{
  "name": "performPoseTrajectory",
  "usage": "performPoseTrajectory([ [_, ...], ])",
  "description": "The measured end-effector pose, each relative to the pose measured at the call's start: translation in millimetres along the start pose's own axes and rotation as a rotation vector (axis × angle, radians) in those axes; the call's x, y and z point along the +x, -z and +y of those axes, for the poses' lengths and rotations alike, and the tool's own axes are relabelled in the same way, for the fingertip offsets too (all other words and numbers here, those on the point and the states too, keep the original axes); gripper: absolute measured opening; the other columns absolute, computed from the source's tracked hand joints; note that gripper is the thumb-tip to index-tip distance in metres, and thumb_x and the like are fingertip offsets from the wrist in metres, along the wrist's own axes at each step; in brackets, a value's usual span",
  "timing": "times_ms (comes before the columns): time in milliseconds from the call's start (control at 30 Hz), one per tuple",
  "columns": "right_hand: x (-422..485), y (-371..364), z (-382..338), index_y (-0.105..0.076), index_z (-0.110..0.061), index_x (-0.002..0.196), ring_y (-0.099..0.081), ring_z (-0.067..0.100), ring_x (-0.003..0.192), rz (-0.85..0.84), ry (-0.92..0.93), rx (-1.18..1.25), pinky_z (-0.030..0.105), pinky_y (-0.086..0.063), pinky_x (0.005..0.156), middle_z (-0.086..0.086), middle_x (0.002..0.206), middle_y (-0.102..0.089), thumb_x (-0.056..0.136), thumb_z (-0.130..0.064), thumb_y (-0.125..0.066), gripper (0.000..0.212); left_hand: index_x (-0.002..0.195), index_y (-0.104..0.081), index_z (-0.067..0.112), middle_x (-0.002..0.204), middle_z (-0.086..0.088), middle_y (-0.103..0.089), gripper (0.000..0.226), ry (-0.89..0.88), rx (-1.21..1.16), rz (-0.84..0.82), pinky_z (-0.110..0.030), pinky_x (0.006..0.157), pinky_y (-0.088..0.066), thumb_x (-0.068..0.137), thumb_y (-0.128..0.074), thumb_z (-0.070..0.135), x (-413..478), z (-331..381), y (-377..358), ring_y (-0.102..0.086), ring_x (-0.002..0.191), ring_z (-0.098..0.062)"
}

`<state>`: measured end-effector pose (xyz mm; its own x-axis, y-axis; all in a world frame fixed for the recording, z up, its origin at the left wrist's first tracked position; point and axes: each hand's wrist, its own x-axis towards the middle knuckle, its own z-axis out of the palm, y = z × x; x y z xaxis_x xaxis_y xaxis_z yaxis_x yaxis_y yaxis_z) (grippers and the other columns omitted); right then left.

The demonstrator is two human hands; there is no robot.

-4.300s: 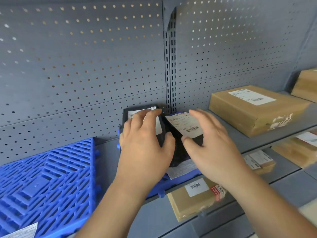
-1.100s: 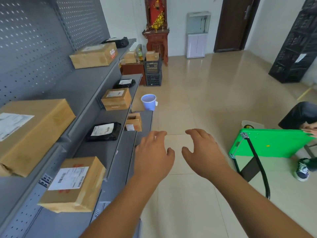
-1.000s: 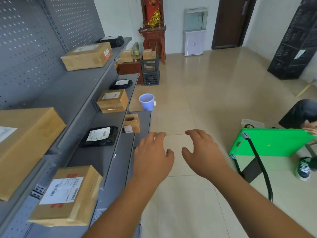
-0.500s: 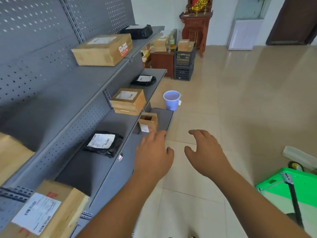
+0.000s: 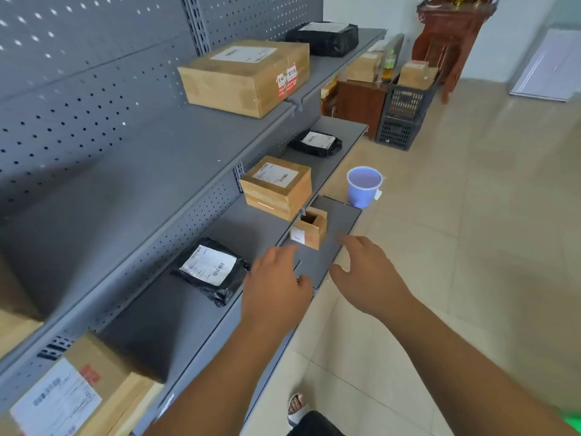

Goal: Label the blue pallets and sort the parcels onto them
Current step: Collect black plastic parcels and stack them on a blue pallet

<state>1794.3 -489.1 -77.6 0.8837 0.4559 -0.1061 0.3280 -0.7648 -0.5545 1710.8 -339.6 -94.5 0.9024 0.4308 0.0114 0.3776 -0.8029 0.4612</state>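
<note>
My left hand (image 5: 276, 291) and my right hand (image 5: 369, 276) are both empty with fingers spread, hovering over the front edge of the lowest grey shelf (image 5: 314, 265). Just beyond the fingertips stands a small open cardboard box (image 5: 309, 229). A black bagged parcel (image 5: 210, 273) with a white label lies left of my left hand. Farther along the middle shelf sit a brown carton (image 5: 276, 187) and another black bag (image 5: 316, 143). A large carton (image 5: 245, 75) and a black parcel (image 5: 323, 34) rest on the top shelf. No blue pallet is in view.
A labelled carton (image 5: 72, 394) sits at the bottom left. A lilac bucket (image 5: 363, 187) stands on the tiled floor past the shelf end. Behind it are a dark crate (image 5: 402, 118), a wooden cabinet (image 5: 358, 105) and a carved red stand (image 5: 452, 33).
My hands left the black parcels on the blue pallet. The view swung right along the shelving and closed in, and both empty hands now reach over the low shelf near the small box.
</note>
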Motion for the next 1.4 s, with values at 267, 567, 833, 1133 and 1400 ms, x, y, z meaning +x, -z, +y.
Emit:
performPoseTrajectory([
  [267, 99, -18, -30, -0.048, -0.019, 0.146, -0.051, 0.029, 0.129, -0.081, 0.055, -0.010, 0.041, -0.045, 0.102, 0.007, 0.144, -0.052, 0.096, -0.027, -0.058, 0.052, 0.139, -0.051, 0.026, 0.141, 0.001, -0.052, 0.046, 0.130, -0.014, -0.043, -0.042, 0.096, -0.044, 0.094, -0.057, 0.032, 72, -46, -11, -0.050, 0.124, -0.026],
  [567, 190, -77, -58, -0.039, -0.020, 0.152, -0.055, 0.028, 0.120, -0.364, 0.225, 0.009, 0.034, -0.046, 0.095, 0.011, 0.145, -0.048, 0.099, -0.029, -0.056, 0.057, 0.146, -0.046, 0.029, 0.146, 0.003, -0.047, 0.053, 0.470, -0.099, -0.040, -0.045, 0.101, -0.045, 0.093, -0.053, 0.032, 110, -93, -17, -0.046, 0.129, -0.024],
  [833, 244, -133, -73, -0.044, -0.018, 0.149, -0.053, 0.030, 0.128, -0.622, 0.442, -0.069, 0.040, -0.044, 0.101, 0.009, 0.145, -0.055, 0.098, -0.032, -0.058, 0.055, 0.148, -0.047, 0.030, 0.146, -0.002, -0.048, 0.053, 0.825, -0.186, 0.037, -0.046, 0.105, -0.046, 0.096, -0.055, 0.034, 116, -115, -31, -0.045, 0.133, -0.029],
  [1133, 264, -197, -77, -0.043, -0.012, 0.148, -0.056, 0.035, 0.124, -0.728, 0.535, -0.207, 0.041, -0.048, 0.096, 0.013, 0.144, -0.056, 0.099, -0.033, -0.055, 0.055, 0.149, -0.045, 0.026, 0.147, -0.002, -0.047, 0.054, 1.061, -0.320, 0.141, -0.041, 0.099, -0.049, 0.095, -0.052, 0.031, 102, -147, -69, -0.049, 0.129, -0.027],
  [1400, 280, -251, -88, -0.047, -0.007, 0.140, -0.053, 0.039, 0.122, -0.663, 0.541, -0.223, 0.042, -0.045, 0.095, 0.019, 0.134, -0.056, 0.099, -0.034, -0.056, 0.050, 0.132, -0.053, 0.025, 0.125, -0.001, -0.056, 0.041, 1.162, -0.489, 0.288, -0.035, 0.076, -0.050, 0.092, -0.052, 0.035, 109, -199, -98, -0.062, 0.096, -0.021],
])
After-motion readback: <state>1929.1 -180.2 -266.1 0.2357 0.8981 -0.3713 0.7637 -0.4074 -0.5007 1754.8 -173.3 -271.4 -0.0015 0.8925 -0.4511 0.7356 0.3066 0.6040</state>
